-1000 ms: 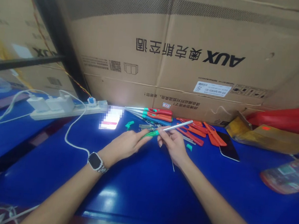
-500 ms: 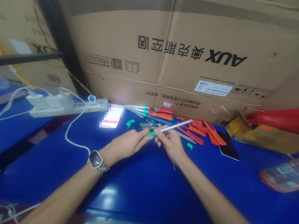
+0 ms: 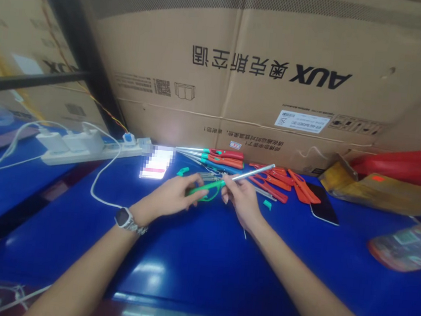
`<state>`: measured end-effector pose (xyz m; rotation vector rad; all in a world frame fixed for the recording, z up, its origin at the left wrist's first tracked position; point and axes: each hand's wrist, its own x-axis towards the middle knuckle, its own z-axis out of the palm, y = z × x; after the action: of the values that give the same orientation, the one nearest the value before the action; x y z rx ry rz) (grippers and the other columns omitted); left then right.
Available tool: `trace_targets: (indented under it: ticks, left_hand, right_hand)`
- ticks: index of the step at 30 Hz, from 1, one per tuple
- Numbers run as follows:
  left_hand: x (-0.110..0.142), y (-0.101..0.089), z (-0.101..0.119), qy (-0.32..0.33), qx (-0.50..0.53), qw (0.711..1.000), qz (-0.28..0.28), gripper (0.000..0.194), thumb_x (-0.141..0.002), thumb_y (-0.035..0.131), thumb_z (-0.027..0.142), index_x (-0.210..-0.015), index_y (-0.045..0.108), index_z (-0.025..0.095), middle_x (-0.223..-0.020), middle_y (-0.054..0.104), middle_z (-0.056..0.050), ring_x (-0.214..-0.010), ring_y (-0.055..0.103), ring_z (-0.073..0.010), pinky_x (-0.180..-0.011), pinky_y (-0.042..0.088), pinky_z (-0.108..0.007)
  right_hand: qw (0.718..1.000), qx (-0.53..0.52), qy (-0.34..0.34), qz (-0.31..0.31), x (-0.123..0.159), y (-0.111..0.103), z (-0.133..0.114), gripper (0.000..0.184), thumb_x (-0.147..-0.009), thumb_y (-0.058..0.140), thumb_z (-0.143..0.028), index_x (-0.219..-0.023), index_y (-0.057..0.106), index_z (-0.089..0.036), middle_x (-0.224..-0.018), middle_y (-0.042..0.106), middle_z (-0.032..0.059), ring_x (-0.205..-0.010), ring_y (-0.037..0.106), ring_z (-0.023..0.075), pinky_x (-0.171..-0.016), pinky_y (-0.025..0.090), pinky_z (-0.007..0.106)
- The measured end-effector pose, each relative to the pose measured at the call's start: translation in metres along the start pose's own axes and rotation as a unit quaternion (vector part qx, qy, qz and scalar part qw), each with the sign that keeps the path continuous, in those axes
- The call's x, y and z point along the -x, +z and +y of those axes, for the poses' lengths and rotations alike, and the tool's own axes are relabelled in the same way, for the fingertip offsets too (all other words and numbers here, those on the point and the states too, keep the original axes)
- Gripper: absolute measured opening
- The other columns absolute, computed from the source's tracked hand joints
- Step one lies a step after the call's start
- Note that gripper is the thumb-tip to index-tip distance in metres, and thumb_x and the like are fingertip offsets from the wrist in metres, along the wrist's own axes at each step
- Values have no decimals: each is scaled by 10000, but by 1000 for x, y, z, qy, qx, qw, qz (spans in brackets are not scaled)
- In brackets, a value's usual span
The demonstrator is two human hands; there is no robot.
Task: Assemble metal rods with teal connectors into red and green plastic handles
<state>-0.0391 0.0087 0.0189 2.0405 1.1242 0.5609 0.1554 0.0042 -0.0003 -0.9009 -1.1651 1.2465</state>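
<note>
My left hand (image 3: pixel 172 196) is closed on the green plastic handle (image 3: pixel 204 190) of a long lighter-like tool, just above the blue table (image 3: pixel 201 256). My right hand (image 3: pixel 241 201) pinches the tool's silver metal tube (image 3: pixel 254 172), which points up and to the right. The two hands almost touch at the joint between handle and tube. A watch (image 3: pixel 125 218) sits on my left wrist. Behind the hands lie several finished tools with red handles (image 3: pixel 227 158) and loose red handle shells (image 3: pixel 286 180).
A big AUX cardboard box (image 3: pixel 263 73) walls off the back of the table. A lit phone (image 3: pixel 157 162) lies left of the tools, a dark phone (image 3: pixel 325 205) to the right. A white power strip (image 3: pixel 81 148) with chargers and cables sits far left. Small teal parts (image 3: pixel 267 205) lie loose.
My left hand has slid back to the left, so more of the green handle shows. The right hand and tube have stayed nearly still.
</note>
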Motion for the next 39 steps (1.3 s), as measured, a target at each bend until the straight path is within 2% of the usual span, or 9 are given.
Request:
trace_targets:
  ticks: [4, 7, 10, 12, 16, 22, 29, 33, 39]
  left_hand:
    - [-2, -5, 0, 22, -134, 991, 12, 435, -1017, 322, 519, -869, 578, 200, -601, 624, 29, -476, 589, -121, -568, 449, -250]
    - [-2, -3, 7, 35, -216, 974, 65, 471, -1044, 270, 458, -827, 602, 203, -559, 599, 17, -522, 605, -150, -608, 424, -273]
    - [-1, 0, 12, 20, -237, 967, 88, 503, -1047, 246, 460, -798, 601, 206, -547, 591, 7, -535, 606, -171, -578, 379, -281]
    - [0, 3, 13, 12, -238, 967, 93, 523, -1048, 231, 465, -770, 593, 209, -541, 581, 4, -526, 597, -178, -552, 343, -285]
    - [-1, 9, 12, 16, -251, 961, 119, 571, -1049, 201, 472, -724, 590, 208, -519, 542, -9, -512, 588, -193, -537, 295, -307]
    - [-2, 13, 8, -16, -280, 949, 142, 642, -1047, 154, 480, -668, 588, 198, -514, 538, -36, -520, 611, -208, -535, 288, -326]
    - [0, 19, 15, -57, -298, 938, 166, 615, -1053, 121, 425, -799, 630, 193, -595, 630, -56, -596, 670, -230, -541, 335, -312]
    - [2, 24, 18, -84, -354, 916, 168, 552, -1051, 151, 406, -926, 641, 185, -661, 677, -75, -638, 691, -238, -551, 356, -292]
    - [0, 23, 11, -65, -339, 921, 182, 546, -1054, 159, 396, -925, 646, 186, -691, 692, -84, -668, 697, -250, -570, 354, -297]
  right_hand:
    - [999, -5, 25, 36, -1, -4, 4, 471, -712, 750, -614, -711, 517, -205, -518, 554, -43, -417, 467, 95, -417, 358, 228]
    - [996, 37, 26, 81, -1, -3, 6, 527, -762, 674, -659, -615, 400, -234, -433, 368, -88, -374, 327, 78, -379, 244, 223]
    - [987, 89, 22, 133, -1, 1, 8, 627, -798, 586, -702, -511, 258, -251, -425, 234, -83, -388, 217, 70, -387, 174, 240]
    - [979, 121, 7, 164, -2, 5, 10, 643, -814, 549, -703, -479, 226, -259, -416, 238, -68, -390, 219, 76, -392, 174, 253]
    - [965, 165, -28, 203, -5, 13, 10, 575, -878, 478, -599, -458, 276, -262, -388, 299, -41, -387, 296, 106, -394, 225, 265]
    - [962, 182, -22, 203, -13, 22, 15, 532, -908, 420, -490, -444, 294, -263, -369, 313, -37, -368, 324, 115, -382, 262, 262]
    - [969, 174, -16, 175, -22, 28, 10, 515, -911, 415, -463, -456, 279, -264, -374, 291, -46, -349, 300, 107, -361, 252, 264]
    - [972, 163, -18, 170, -23, 26, 15, 519, -903, 433, -516, -469, 295, -268, -370, 292, -48, -360, 295, 115, -357, 252, 267]
    - [973, 171, 2, 154, -19, 25, 7, 565, -888, 463, -585, -467, 260, -267, -393, 247, -52, -384, 241, 105, -374, 203, 269]
